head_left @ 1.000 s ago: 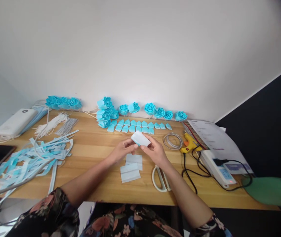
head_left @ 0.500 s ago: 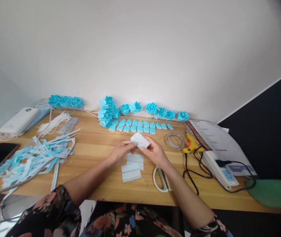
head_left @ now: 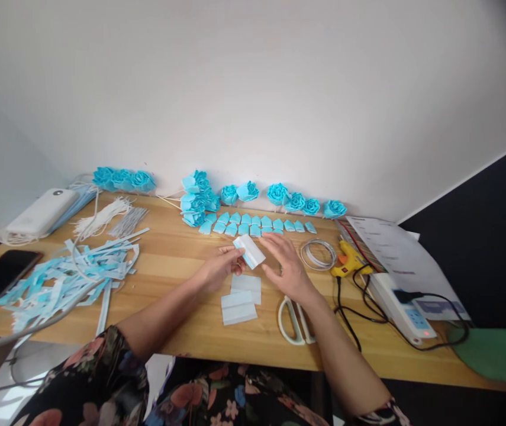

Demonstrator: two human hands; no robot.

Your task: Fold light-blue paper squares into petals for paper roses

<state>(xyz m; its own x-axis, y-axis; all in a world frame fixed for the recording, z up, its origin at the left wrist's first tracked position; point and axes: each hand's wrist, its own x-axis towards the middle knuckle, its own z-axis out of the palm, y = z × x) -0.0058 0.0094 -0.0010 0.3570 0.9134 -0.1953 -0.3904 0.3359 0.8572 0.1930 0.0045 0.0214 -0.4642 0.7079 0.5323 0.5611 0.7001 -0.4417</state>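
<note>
Between thumb and fingers my left hand pinches a small white and light-blue piece by its left side. My right hand is just to the right of that piece, its thumb and fingers apart and nothing between them. Below the hands two pale square sheets lie overlapping on the wooden table. White-handled scissors rest beside my right forearm, partly covered by it. Behind the hands, light-blue petal pieces are laid out in rows.
Blue flowers line the wall. At left are cut strips, white cords, a phone and a white device. A wire coil, yellow glue gun, power strip and papers sit at right.
My right hand has let go of the piece and opened, moving slightly right. The piece has turned in my left hand and now shows a fold line. The view has shifted slightly.
</note>
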